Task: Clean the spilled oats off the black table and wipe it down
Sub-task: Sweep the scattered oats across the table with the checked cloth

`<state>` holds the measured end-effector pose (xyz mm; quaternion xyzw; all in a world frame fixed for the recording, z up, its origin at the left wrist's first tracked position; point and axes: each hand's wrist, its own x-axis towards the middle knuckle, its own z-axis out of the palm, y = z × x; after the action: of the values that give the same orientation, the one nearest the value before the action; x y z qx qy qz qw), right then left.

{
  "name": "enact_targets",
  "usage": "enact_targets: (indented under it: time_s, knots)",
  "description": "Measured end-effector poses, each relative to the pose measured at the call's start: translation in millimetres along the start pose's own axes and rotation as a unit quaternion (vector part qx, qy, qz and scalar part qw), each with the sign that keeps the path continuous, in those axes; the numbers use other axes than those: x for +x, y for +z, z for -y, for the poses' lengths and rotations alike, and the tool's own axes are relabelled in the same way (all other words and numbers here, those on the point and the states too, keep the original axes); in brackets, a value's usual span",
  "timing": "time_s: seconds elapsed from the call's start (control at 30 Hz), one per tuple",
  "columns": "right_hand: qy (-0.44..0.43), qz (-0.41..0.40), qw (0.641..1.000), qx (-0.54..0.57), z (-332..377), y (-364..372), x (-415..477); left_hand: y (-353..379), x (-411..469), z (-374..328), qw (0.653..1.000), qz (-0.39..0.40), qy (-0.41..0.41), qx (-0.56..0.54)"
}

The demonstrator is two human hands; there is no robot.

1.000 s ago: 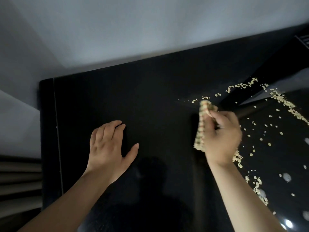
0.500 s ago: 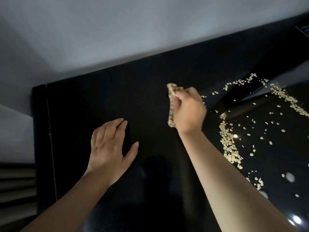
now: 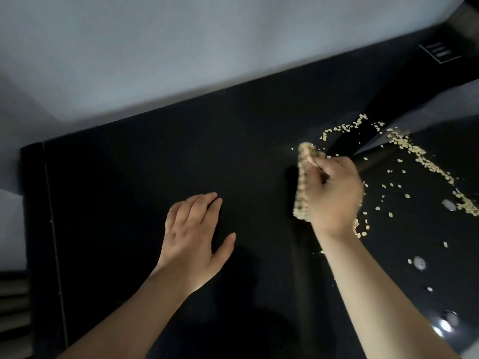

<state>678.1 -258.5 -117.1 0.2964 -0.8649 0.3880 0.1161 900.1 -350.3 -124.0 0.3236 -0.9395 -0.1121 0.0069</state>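
A glossy black table (image 3: 129, 198) fills the view. Pale oats (image 3: 425, 161) lie scattered over its right part, in a long streak and in loose flakes. My right hand (image 3: 334, 195) grips a folded yellowish patterned cloth (image 3: 302, 182), held on edge against the tabletop at the left border of the oats. My left hand (image 3: 194, 237) rests flat on the bare table to the left, fingers straight and thumb spread, apart from the oats.
A pale wall (image 3: 181, 60) runs behind the table's far edge. The table's left edge (image 3: 33, 203) drops off beside a ribbed dark object (image 3: 13, 314) at the lower left. A small vent-like plate (image 3: 439, 53) sits at the far right corner. Light spots reflect at the lower right.
My right hand with the cloth swept left and away half a second ago, then came back right to the edge of the oats. My left hand stayed flat in place.
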Motion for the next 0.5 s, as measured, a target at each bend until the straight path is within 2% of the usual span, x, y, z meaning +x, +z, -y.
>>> enact_targets:
  time_s: [0.1,0.23,0.37,0.5]
  knots:
    - [-0.051,0.049,0.997,0.003,33.5,30.7,9.6,-1.4,1.9,3.7,1.0,0.004,0.008,0.007]
    - [-0.064,0.097,0.992,-0.045,42.7,70.8,20.1,-5.2,3.2,5.2,1.0,0.011,0.016,0.003]
    - [-0.067,0.073,0.991,-0.091,20.3,66.5,29.1,-5.7,3.9,6.0,1.0,0.014,0.021,0.007]
    - [-0.013,0.037,0.992,-0.12,-25.6,35.9,45.5,-3.5,3.9,5.5,1.0,0.012,0.018,0.012]
